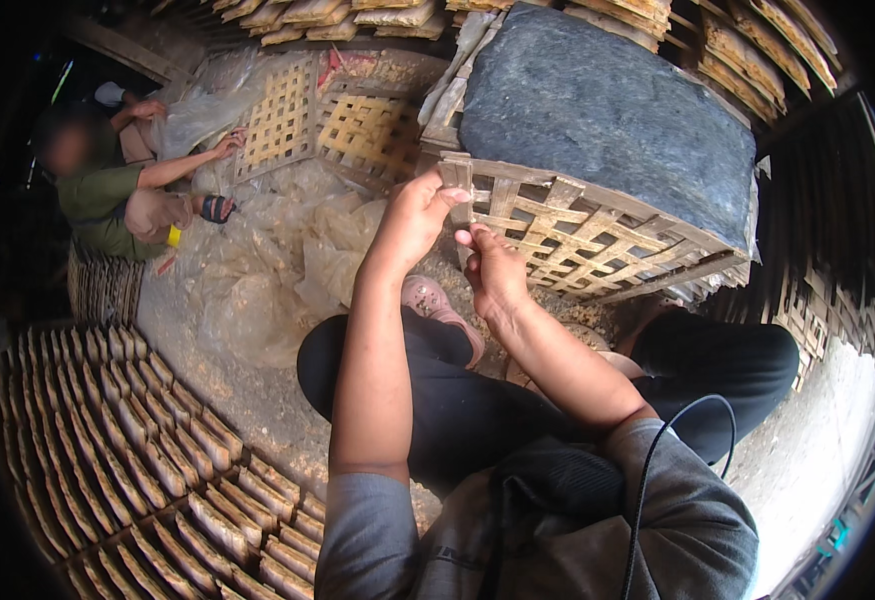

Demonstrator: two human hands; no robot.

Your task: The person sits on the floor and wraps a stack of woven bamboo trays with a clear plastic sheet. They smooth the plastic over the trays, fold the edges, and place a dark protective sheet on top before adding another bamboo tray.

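Observation:
A woven bamboo lattice tray (587, 232) with a wooden frame stands tilted before me, against a stack topped by a dark grey slab-like sheet (602, 120). My left hand (418, 214) grips the upper left corner of the frame between thumb and fingers. Just below it, my right hand (493, 262) has its thumb and fingertips pinched together at the tray's left edge; whether something small is between them cannot be made out. The tray's lower edge is near my legs and a pink clog (437, 300).
Crumpled clear plastic sheeting (257, 285) covers floor at left. A co-worker (107, 187) sits at upper left, touching another lattice tray (280, 112); one more lattice tray (370, 135) lies beside it. Racks of pale slabs (129, 450) stand at lower left, with more slabs (377, 19) along the top.

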